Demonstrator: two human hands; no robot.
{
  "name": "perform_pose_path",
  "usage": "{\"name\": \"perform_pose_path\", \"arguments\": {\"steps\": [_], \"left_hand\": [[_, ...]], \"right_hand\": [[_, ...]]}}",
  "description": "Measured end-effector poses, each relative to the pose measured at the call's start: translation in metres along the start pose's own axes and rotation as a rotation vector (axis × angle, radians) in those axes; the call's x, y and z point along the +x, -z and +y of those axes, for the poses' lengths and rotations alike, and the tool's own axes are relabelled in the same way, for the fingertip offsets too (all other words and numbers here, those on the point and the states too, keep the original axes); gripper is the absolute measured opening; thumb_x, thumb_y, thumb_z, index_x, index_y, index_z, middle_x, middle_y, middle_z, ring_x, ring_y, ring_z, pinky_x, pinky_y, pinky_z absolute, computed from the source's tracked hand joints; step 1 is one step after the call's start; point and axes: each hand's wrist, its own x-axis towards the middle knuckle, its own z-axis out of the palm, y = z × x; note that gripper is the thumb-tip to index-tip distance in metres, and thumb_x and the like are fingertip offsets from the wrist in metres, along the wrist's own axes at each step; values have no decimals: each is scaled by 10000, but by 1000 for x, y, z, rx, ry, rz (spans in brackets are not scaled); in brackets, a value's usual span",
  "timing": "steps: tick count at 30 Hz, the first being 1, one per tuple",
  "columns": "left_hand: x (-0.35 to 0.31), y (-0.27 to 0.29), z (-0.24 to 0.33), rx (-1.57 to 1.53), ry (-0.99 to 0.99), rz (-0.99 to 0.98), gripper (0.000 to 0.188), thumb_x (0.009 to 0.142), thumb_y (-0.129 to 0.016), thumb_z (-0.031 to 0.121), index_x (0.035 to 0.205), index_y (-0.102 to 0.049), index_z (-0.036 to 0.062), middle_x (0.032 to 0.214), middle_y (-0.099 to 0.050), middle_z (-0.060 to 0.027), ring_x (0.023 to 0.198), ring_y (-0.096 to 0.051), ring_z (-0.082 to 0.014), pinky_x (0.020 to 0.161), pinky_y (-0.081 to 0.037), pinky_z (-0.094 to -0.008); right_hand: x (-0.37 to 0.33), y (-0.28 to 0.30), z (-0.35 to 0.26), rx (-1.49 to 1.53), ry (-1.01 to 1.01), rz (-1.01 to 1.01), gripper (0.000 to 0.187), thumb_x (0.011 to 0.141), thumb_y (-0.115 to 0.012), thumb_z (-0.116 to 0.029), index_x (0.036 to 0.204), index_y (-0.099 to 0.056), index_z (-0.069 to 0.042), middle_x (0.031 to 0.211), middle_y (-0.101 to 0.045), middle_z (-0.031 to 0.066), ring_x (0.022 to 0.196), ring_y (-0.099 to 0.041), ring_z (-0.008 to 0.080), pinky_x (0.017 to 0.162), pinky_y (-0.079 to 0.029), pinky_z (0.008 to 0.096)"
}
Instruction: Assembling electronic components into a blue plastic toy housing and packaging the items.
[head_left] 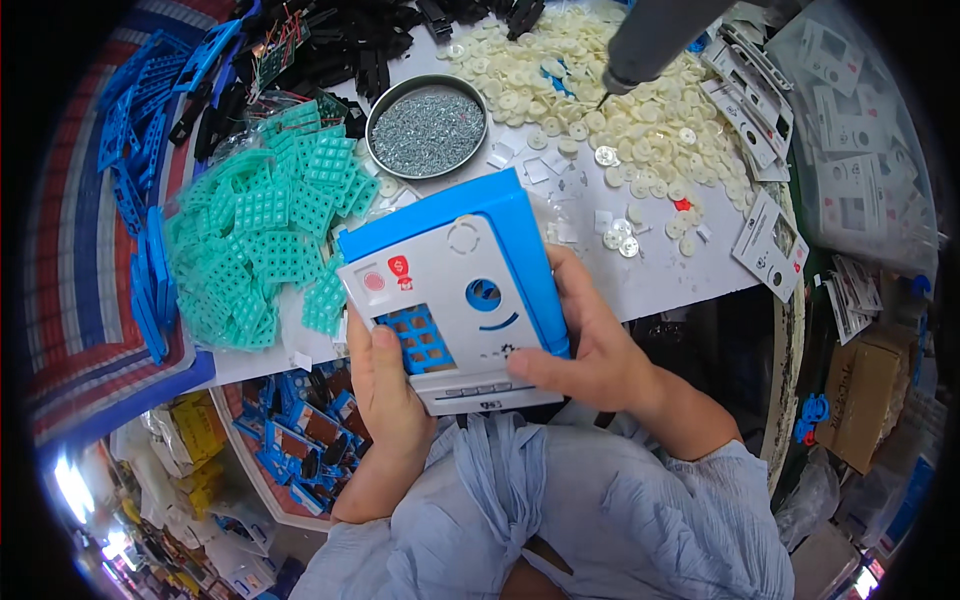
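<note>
Both of my hands hold a blue plastic casing with a white front panel lying against it, tilted in front of my body. The panel has a round opening, a larger rectangular opening showing a blue grid behind, and small red and black printed marks. My left hand grips the left lower edge, its thumb beside the grid opening. My right hand wraps the right side, its thumb pressing on the panel's lower right part. The fingers beneath the casing are mostly hidden.
Mint-green rubber keypads pile up at left, beside a round tin of small screws. Cream discs spread across the back under a dark screwdriver-like tool. White panels lie at right. Below left, a bin holds blue parts.
</note>
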Motion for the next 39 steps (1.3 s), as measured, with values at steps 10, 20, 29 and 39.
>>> {"name": "perform_pose_path", "arguments": {"steps": [10, 20, 29, 39], "left_hand": [[-4, -10, 8, 140, 0, 2, 584, 1076, -374, 184, 1584, -193, -42, 1490, -464, -201, 1315, -534, -247, 1095, -437, -373], [-4, -4, 5, 166, -42, 8, 560, 1065, -386, 165, 1563, -244, -48, 1470, -486, -189, 1295, -542, -227, 1080, -437, -362], [4, 3, 5, -29, 24, 8, 557, 1046, -463, 105, 1548, -278, -48, 1387, -563, -184, 1202, -610, -201, 1033, -481, -332], [6, 13, 5, -51, 42, -18, 575, 1036, -493, 103, 1543, -286, -72, 1396, -568, -185, 1219, -608, -208, 1047, -476, -331]], "right_hand": [[8, 20, 18, 149, -112, 37, 748, 946, -670, -153, 1549, -259, 8, 1476, -476, 149, 1363, -478, 230, 1143, -370, 382], [11, 14, 22, 162, -155, 121, 611, 999, -643, -160, 1493, -329, 12, 1390, -533, 142, 1264, -541, 197, 1074, -447, 350], [15, 16, 28, 444, -150, 65, 553, 1075, -488, -323, 1498, -337, 0, 1389, -561, 178, 1260, -587, 236, 1070, -478, 379], [9, 10, 17, 354, -147, 11, 634, 1003, -536, -223, 1528, -266, 8, 1442, -509, 184, 1330, -530, 261, 1110, -439, 396]]}}
